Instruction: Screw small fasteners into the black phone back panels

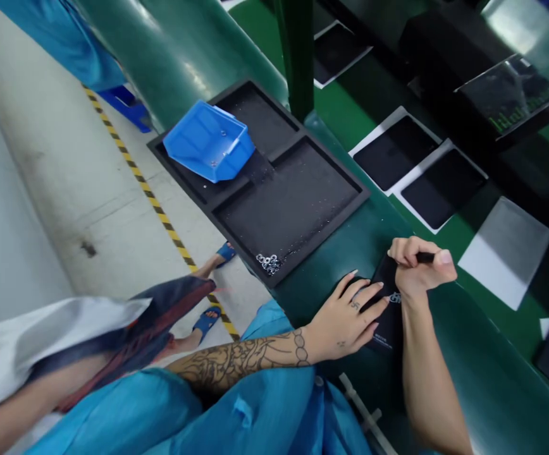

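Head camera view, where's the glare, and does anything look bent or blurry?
In the head view, glare streaks the curved edge of the green conveyor and the clear plastic sheet; wide-angle distortion seems to bow that edge; the blue plastic bin stays fairly sharp.

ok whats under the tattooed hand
A flat black printed package lies under the left hand on the green belt; pale print shows past the fingers, but the part beneath the palm is covered.
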The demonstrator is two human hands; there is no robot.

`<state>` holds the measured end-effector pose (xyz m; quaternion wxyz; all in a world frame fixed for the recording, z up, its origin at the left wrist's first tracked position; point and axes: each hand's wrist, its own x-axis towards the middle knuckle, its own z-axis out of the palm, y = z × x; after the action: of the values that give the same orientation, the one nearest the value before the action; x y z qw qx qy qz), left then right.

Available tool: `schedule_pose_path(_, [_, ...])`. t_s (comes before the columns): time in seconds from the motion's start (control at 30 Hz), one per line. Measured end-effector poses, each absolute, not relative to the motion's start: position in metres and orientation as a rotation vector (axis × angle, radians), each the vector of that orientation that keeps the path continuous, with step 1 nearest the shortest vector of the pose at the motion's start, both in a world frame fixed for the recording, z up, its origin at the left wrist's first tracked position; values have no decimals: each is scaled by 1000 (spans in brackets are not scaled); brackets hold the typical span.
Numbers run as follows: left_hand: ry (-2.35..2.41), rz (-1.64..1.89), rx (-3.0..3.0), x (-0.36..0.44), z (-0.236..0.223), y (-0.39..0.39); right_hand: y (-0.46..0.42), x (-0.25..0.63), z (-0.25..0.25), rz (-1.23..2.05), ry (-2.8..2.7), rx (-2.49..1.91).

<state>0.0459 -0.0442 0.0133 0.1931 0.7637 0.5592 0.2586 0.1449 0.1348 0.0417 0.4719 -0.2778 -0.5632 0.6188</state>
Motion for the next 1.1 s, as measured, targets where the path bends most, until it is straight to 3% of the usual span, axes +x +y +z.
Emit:
schedule_pose_path(0.4, [1517,810,2086,43,12,-40,125,128,34,1289,-1283,-711])
schedule_pose_path(0.63, [1809,814,1903,32,13,20,128,185,77,1320,-1159,-744])
schedule_pose_path(0.77, [1784,755,1959,29,13,52,82,263,79,1159,-1232,-1197])
schedule_pose_path(0.93, [1684,696,1994,25,8,76,-11,307,43,841,-1580,-1838])
schedule_pose_path(1.1, [1580,677,1983,31,5,79,-52,291,23,1093,-1419,-1787])
